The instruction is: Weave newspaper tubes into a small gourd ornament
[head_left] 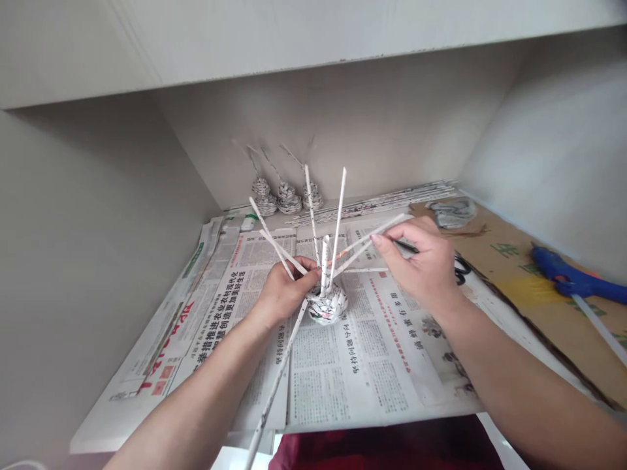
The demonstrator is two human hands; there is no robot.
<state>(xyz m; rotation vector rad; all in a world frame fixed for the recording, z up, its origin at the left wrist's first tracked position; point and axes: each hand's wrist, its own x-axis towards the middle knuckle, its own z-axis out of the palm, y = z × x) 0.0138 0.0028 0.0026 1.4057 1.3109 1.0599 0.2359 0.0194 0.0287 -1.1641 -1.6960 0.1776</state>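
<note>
A small woven newspaper basket (329, 309) is held just above the table, with several rolled paper sticks (339, 219) standing up and fanning out from its rim. My left hand (290, 286) grips the basket's left side, thumb at the rim among the stick bases. One long paper stick (274, 385) runs from the basket down toward the front edge. To the right, my right hand (416, 258) pinches paper sticks (360, 249) that slant out from the basket. The basket's underside is out of sight.
Newspaper sheets (343, 385) cover the table. Several woven gourd shapes (289, 197) and a bundle of paper sticks (377, 203) lie at the back. Black-handled scissors (461, 269) lie beyond my right hand. On cardboard (514, 287) are a blue glue gun (563, 274) and a crumpled plastic bag (453, 213).
</note>
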